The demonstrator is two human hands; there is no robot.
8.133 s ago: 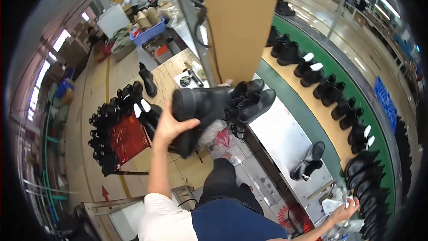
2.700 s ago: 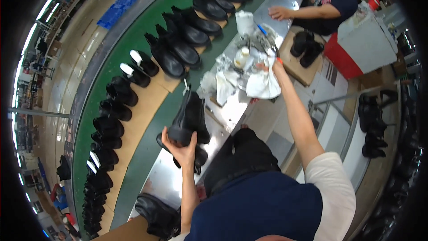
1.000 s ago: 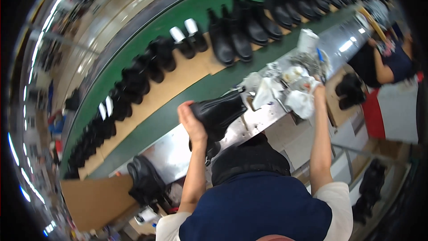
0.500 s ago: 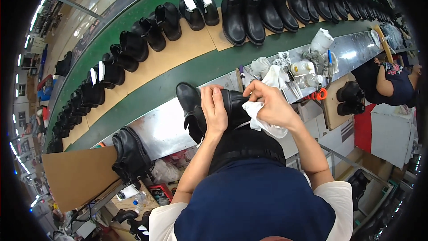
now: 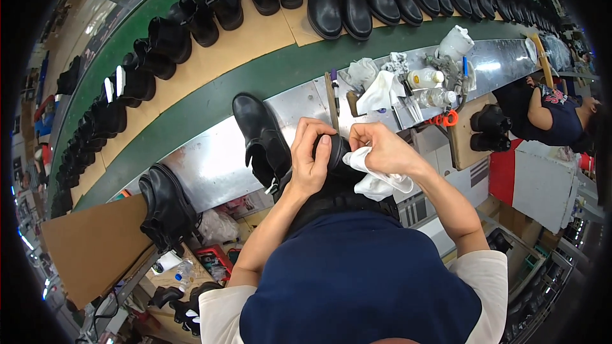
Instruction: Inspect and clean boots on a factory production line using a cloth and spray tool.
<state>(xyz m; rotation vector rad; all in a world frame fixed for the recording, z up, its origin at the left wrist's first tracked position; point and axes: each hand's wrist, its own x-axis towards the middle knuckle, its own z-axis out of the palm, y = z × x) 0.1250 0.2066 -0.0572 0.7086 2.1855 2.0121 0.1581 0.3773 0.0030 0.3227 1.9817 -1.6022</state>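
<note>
My left hand (image 5: 311, 158) is closed around a black leather boot (image 5: 336, 151) held upright close to my body, its rounded end up between my hands. Pinched in the fingers of my right hand (image 5: 385, 148) is a white cloth (image 5: 381, 183), bunched against the boot's right side. Most of the boot's lower part is hidden by my hands and the cloth. Left of my hands, a second black boot (image 5: 255, 121) lies on the metal bench (image 5: 204, 159) with its opening toward me and a white bit at its edge.
Along the green conveyor (image 5: 255, 76), several black boots (image 5: 350, 0) stand in a row on brown board. A cloth (image 5: 379, 92), bottles (image 5: 437, 97), brushes and orange-handled scissors (image 5: 446, 118) lie at the right. More boots (image 5: 167, 204) rest at lower left. Another person (image 5: 554, 114) sits far right.
The held boot has been turned, so its rounded end now shows between my hands. My right hand and the cloth stay at its right side. The whole view has shifted slightly.
</note>
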